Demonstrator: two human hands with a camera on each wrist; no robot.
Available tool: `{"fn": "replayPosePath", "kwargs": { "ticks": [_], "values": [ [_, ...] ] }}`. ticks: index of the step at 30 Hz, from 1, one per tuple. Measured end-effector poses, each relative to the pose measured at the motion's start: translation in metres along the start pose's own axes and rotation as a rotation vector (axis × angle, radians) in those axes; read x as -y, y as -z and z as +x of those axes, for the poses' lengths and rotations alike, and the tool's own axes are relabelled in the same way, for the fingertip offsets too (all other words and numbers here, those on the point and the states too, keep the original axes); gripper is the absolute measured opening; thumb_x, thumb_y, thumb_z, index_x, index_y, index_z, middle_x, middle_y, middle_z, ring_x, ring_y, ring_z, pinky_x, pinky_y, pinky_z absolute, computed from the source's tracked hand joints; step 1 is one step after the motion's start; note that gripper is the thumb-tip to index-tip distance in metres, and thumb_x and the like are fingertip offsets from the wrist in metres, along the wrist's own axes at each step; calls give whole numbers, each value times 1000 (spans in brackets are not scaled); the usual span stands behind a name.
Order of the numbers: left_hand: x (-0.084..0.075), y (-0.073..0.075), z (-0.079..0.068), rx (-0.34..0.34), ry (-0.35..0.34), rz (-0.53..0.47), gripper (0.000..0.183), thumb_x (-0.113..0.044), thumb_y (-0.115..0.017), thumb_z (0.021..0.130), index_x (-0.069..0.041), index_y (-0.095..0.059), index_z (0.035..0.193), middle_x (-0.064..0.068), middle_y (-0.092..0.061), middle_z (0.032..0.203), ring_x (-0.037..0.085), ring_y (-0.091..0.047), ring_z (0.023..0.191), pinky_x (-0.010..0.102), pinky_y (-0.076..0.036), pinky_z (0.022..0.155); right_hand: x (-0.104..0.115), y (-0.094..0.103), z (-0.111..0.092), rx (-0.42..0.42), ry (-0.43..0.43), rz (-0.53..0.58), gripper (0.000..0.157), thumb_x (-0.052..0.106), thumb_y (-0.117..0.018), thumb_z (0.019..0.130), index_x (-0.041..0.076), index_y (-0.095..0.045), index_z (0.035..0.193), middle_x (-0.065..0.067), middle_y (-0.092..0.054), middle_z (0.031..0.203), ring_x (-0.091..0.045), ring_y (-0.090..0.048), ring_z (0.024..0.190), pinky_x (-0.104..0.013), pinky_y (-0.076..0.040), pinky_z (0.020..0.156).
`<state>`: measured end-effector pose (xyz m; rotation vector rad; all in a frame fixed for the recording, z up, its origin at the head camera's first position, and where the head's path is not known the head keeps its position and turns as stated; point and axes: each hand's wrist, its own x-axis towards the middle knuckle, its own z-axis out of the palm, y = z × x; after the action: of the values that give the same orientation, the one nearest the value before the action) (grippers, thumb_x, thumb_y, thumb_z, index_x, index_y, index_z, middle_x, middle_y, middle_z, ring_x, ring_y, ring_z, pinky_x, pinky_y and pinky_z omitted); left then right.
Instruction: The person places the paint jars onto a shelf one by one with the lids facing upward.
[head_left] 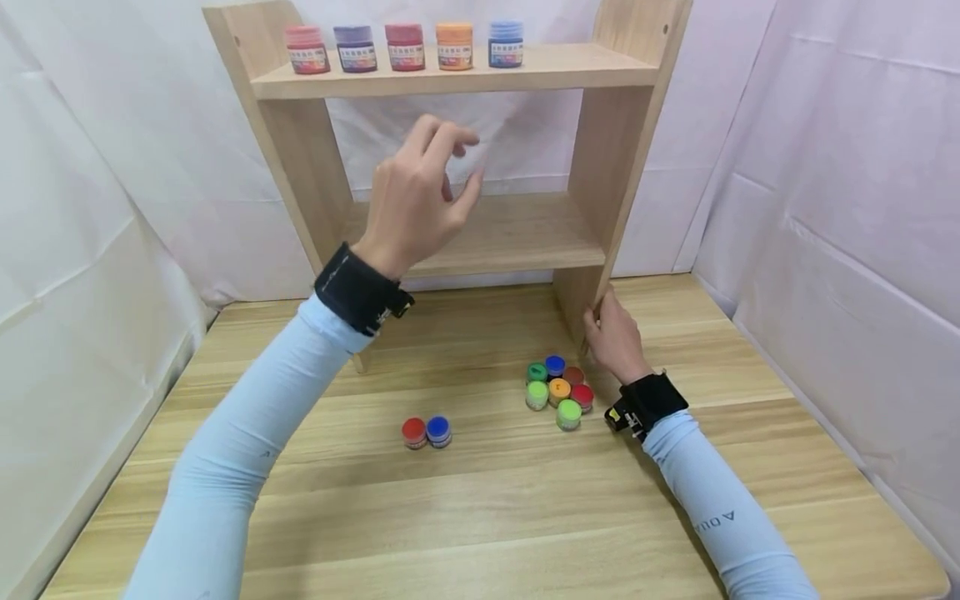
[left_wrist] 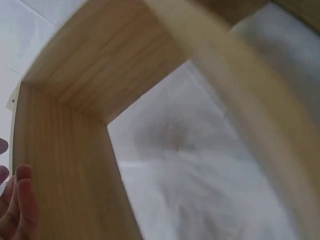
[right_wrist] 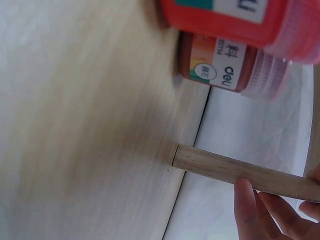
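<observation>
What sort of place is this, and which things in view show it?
Probably a staged indoor workspace: white sheeting hangs behind and beside the table, which bears a wooden shelf unit and small lidded jars.

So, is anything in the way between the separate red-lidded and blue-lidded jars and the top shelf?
In the head view, the left hand and middle shelf show between the red-lidded jar, blue-lidded jar and top shelf. Nothing else visible seems to block the way.

red jar (right_wrist: 240, 31) cut off, wooden edge (left_wrist: 250, 95) blurred
</observation>
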<state>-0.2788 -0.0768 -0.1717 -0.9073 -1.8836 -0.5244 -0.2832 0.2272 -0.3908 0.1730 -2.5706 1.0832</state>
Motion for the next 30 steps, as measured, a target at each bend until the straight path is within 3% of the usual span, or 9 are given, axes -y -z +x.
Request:
{"fn": "replayPosePath", "kwargs": {
  "ticks": [8,16,23,30],
  "values": [
    [-3,-14,-56,72,61,-70,24,-20,-66,97,-3,-68,114,12,-69,105,16,-61,61,29,-45,52,1,-1,-2,1,-4,-14,57,20,-41,108,5,-22,161,-31,-45,155,-53,-57,130,-61,-57,84],
    [-8,-32,-114,240,80,-143,22,-21,-67,98,-6,-69,113,9,-72,103,14,-63,64,27,-48,55,3,1,0,-8,1,-30,57,20,-41,108,7,-23,161,-30,-46,155,-51,-58,130,-60,-58,85],
    [4,-51,-158,518,181,-253,19,-22,-67,99,-11,-70,114,1,-78,101,8,-71,73,25,-56,64,1,2,1,-19,2,-28,56,19,-41,108,6,-24,159,-30,-46,155,-51,-58,131,-60,-57,86],
    [18,-62,-193,843,274,-328,19,-24,-66,101,-13,-74,114,-3,-77,94,5,-66,75,26,-53,67,-1,-1,1,6,-25,-24,55,22,-40,109,6,-24,159,-29,-46,155,-49,-58,132,-59,-58,87]
  ]
}}
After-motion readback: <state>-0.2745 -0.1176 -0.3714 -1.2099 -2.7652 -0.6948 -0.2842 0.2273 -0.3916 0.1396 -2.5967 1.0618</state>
